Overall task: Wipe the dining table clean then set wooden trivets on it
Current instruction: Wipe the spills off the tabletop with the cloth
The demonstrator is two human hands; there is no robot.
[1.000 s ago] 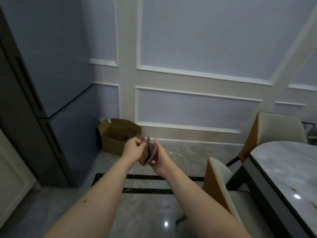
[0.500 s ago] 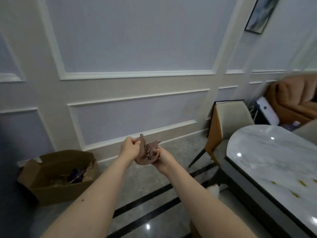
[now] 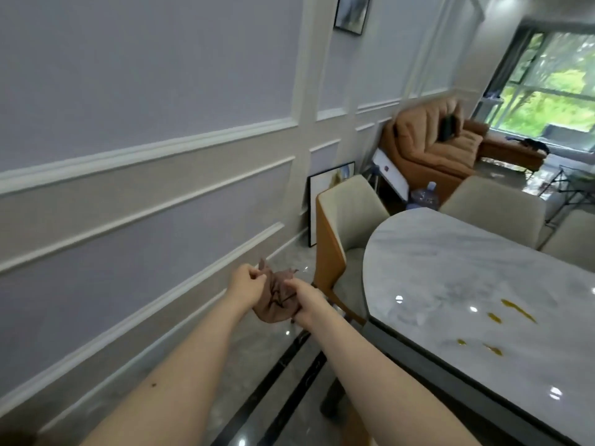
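Both hands (image 3: pixel 277 292) grip cloth (image 3: pixel 277 300) — table edge (image 3: pixel 418 342) rt

Two bare forearms in view, no sleeves, no watch or jewellery seen. Left hand (image 3: pixel 245 283) and right hand (image 3: pixel 306 299) ungloved. Small dark mole on left forearm (image 3: pixel 154 385).

no readable text, labels, brands or numbers anywhere, framed picture (image 3: pixel 349 12) high on the wall too blurred to tell any print, white box (image 3: pixel 391 175) beside the sofa maybe carries a small red mark, unreadable
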